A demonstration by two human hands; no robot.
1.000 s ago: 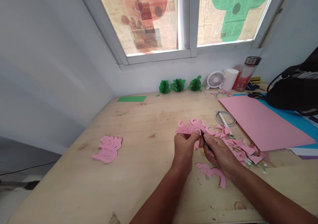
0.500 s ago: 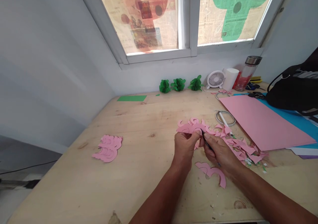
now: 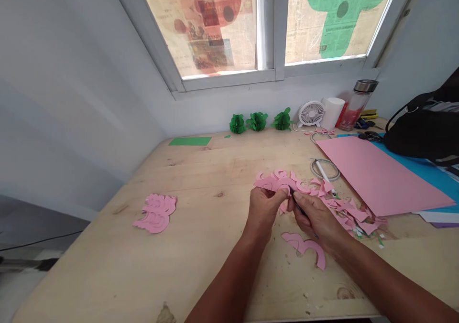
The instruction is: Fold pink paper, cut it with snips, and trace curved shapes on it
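Observation:
My left hand pinches a pink paper piece with curved outlines, thumb on top and fingers underneath. Closed around a slim dark knife-like tool is my right hand; the tool's upper end meets the right edge of the paper, and my fingers cover much of it. Both hands are close together above the wooden table. Just below them lies a wavy pink paper strip. Pink paper scraps are scattered beside and behind my right hand.
Layered pink cutouts lie at the left on the table. A pink sheet, a white pen and a black bag are at the right. Green paper ornaments, a small fan and a bottle stand along the wall.
Almost nothing differs. My left hand and forearm have shifted very slightly left, while the paper and the dark tool keep nearly the same place.

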